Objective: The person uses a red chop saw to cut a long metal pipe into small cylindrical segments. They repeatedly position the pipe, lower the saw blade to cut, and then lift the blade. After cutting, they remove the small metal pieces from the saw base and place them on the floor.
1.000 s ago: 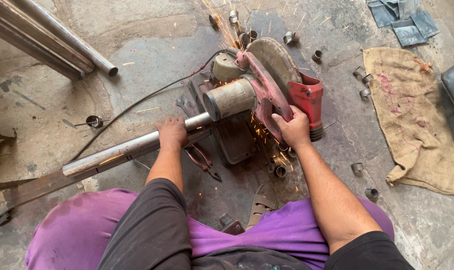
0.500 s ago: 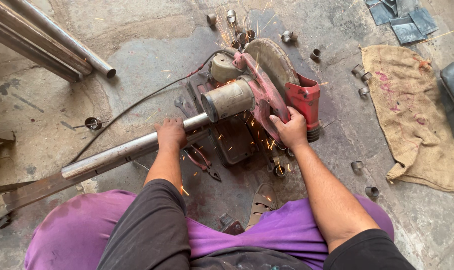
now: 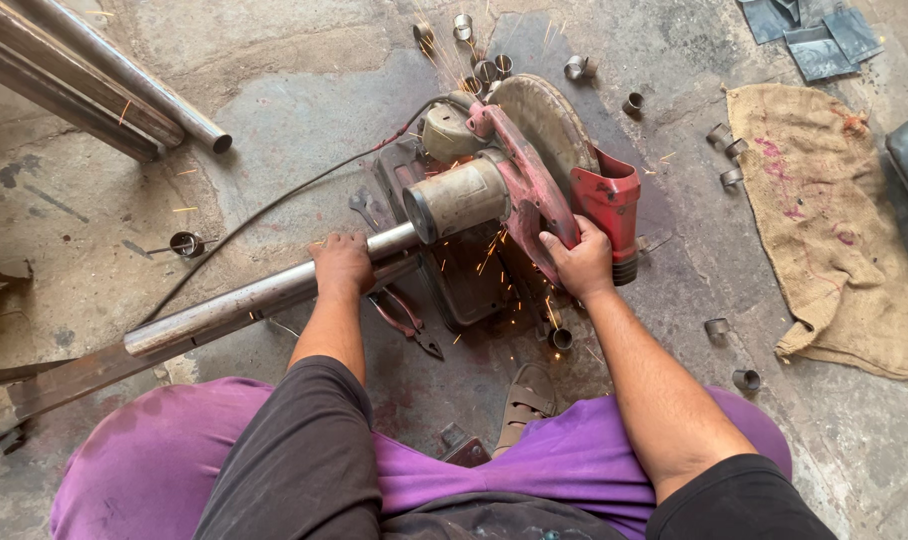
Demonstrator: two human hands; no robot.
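A long grey steel pipe [image 3: 236, 306] is seen running from the lower left of the frame up to the centre, where it enters a red metal chop saw [image 3: 519, 185] with a grey cylindrical motor housing. The left hand [image 3: 342, 266] is closed over the top of the pipe, just beside the saw's clamp. The right hand [image 3: 579, 262] is wrapped around the saw's red handle, right of centre. Orange sparks [image 3: 489, 255] are scattered below the motor and at the top of the frame.

Red-handled pliers [image 3: 404, 320] are laid on the stained concrete floor [image 3: 304, 120] just under the left forearm. Short cut steel rings [image 3: 729, 150] are strewn about the saw: above it, to its right, and near the right elbow. More long steel pipes [image 3: 104, 85] are stacked in the upper left. A brown burlap sack [image 3: 834, 230] is spread at the right edge. A black power cable [image 3: 274, 205] is trailed leftward from the saw. Purple trousers [image 3: 154, 470] fill the bottom.
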